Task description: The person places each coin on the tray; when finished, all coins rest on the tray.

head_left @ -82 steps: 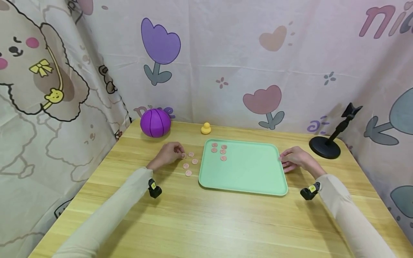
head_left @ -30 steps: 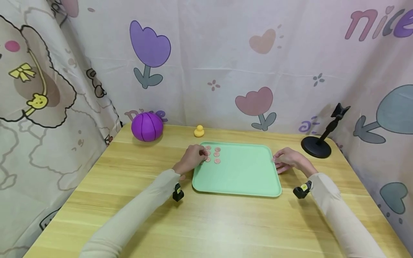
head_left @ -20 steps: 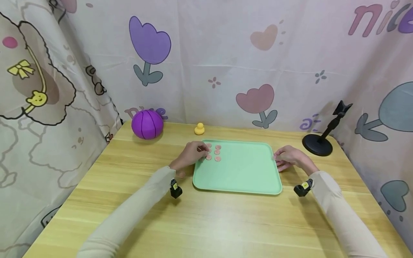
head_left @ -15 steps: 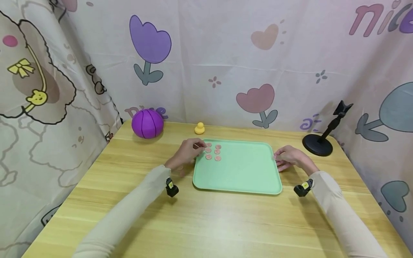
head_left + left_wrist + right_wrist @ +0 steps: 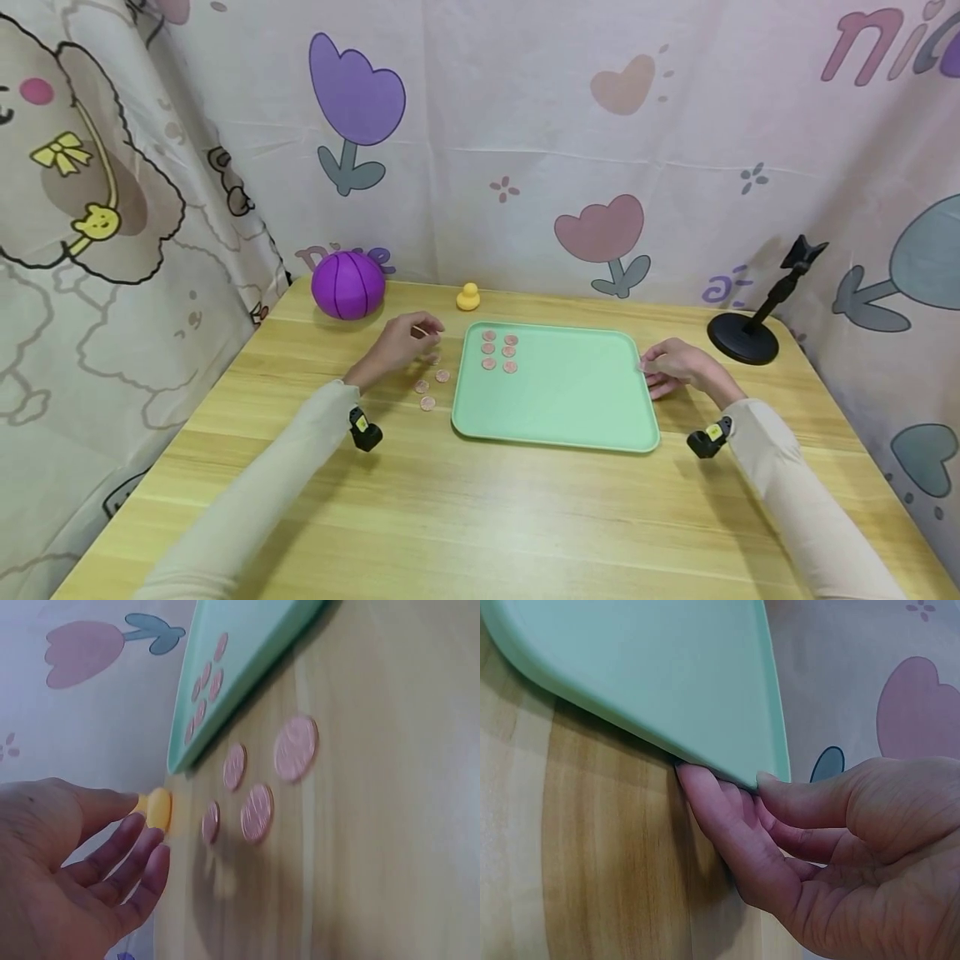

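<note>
My left hand (image 5: pixel 408 340) hovers over the table left of the tray, fingers loosely bent with nothing between them. Below and beside it several pinkish copper coins (image 5: pixel 427 403) lie flat on the wood; the left wrist view shows a coin (image 5: pixel 256 813) close beyond the fingertips. Two short columns of similar coins (image 5: pixel 510 367) sit in the far left part of the mint-green tray (image 5: pixel 570 392). At the tray's right edge my right hand (image 5: pixel 675 367) grips the rim, thumb (image 5: pixel 769 784) on top and fingers tucked under it.
Along the table's back stand a purple ball (image 5: pixel 348 286) and a small yellow rubber duck (image 5: pixel 468 297). A black stand (image 5: pixel 742 337) with a round base is at the back right. A printed cloth (image 5: pixel 480 167) hangs behind the table.
The left hand carried a coin from the table into the tray, let it go there as the lower coin of the left column, then moved back left over the loose coins. The right hand stayed.
</note>
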A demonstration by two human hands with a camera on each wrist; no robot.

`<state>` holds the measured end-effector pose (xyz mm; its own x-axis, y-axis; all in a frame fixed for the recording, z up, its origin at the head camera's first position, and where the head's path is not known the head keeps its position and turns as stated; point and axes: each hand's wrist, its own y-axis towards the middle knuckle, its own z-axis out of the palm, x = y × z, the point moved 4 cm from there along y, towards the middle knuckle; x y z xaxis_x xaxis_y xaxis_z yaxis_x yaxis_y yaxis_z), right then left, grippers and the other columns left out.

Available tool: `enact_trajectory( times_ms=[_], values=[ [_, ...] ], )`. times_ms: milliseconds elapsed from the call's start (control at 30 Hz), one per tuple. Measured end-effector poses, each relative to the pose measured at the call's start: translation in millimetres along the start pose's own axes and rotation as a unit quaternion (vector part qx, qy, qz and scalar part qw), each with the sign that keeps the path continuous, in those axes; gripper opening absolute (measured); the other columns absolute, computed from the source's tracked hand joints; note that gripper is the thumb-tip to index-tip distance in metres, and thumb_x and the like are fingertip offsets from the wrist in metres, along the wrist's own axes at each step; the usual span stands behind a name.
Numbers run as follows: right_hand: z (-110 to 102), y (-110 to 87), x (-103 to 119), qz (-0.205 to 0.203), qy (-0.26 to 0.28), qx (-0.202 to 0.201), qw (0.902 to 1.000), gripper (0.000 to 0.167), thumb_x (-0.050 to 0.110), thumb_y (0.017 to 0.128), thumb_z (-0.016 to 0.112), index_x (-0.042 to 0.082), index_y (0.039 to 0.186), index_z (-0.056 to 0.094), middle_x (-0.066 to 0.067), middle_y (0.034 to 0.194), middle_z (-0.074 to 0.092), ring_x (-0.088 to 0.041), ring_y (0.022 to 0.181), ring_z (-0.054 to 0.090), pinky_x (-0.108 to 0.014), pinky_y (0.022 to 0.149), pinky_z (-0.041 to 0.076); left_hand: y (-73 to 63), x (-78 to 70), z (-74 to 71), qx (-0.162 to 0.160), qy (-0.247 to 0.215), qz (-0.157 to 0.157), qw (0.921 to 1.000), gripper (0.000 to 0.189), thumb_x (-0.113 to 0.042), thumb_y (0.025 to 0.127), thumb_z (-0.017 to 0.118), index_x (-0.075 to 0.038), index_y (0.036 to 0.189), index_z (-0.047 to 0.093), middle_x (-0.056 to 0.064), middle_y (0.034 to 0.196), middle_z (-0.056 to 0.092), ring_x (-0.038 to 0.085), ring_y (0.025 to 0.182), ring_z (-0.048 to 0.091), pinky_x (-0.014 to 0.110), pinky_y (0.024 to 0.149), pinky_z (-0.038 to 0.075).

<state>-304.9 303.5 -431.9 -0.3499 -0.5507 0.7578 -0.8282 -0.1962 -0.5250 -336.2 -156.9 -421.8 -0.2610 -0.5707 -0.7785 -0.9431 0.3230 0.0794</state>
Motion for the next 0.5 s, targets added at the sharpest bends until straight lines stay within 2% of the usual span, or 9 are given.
enact_trajectory(
  times_ms=[100, 167, 300, 500],
  values=[
    [-0.2, -0.6, 0.8, -0.001, 0.000, 0.000, 1.0000, 0.030, 0.001, 0.108, 0.050, -0.019, 0.130, 0.047, -0.010, 0.089, 0.067, -0.014, 0.078, 0.069, -0.037, 0.077, 0.065, -1.1, 7.7, -1.7, 0.023, 0.009, -0.005, 0.9997, 0.026, -0.006, 0.101, 0.067, 0.004, 0.124, 0.066, 0.019, 0.114, 0.070, 0.034, 0.106, 0.067, 0.047, 0.096, 0.056],
    [-0.7, 0.0, 0.6, -0.001, 0.000, 0.000, 1.0000, 0.029, 0.001, 0.108, 0.050, -0.019, 0.129, 0.047, -0.010, 0.089, 0.066, -0.014, 0.078, 0.069, -0.038, 0.077, 0.065, -1.6, 13.1, -1.7, 0.050, 0.024, -0.010, 0.9984, 0.027, -0.007, 0.100, 0.070, 0.004, 0.124, 0.066, 0.019, 0.113, 0.070, 0.033, 0.106, 0.066, 0.047, 0.097, 0.055],
    [-0.4, 2.3, 0.1, 0.000, -0.002, -0.001, 1.0000, 0.027, 0.001, 0.108, 0.050, -0.017, 0.127, 0.049, -0.010, 0.089, 0.066, -0.014, 0.078, 0.069, -0.037, 0.077, 0.065, -1.9, 21.3, -2.1, 0.094, 0.060, -0.018, 0.9936, 0.029, -0.008, 0.097, 0.075, 0.002, 0.122, 0.067, 0.018, 0.109, 0.067, 0.029, 0.101, 0.063, 0.042, 0.093, 0.053],
    [0.1, 0.6, -0.1, -0.006, -0.010, 0.000, 0.9999, 0.024, 0.003, 0.109, 0.050, -0.016, 0.125, 0.049, -0.011, 0.092, 0.066, -0.015, 0.080, 0.068, -0.037, 0.077, 0.065, -2.9, 17.1, -1.8, 0.111, 0.059, -0.029, 0.9917, 0.021, -0.005, 0.096, 0.075, 0.000, 0.114, 0.068, 0.014, 0.098, 0.062, 0.023, 0.091, 0.055, 0.031, 0.077, 0.045]
  ],
)
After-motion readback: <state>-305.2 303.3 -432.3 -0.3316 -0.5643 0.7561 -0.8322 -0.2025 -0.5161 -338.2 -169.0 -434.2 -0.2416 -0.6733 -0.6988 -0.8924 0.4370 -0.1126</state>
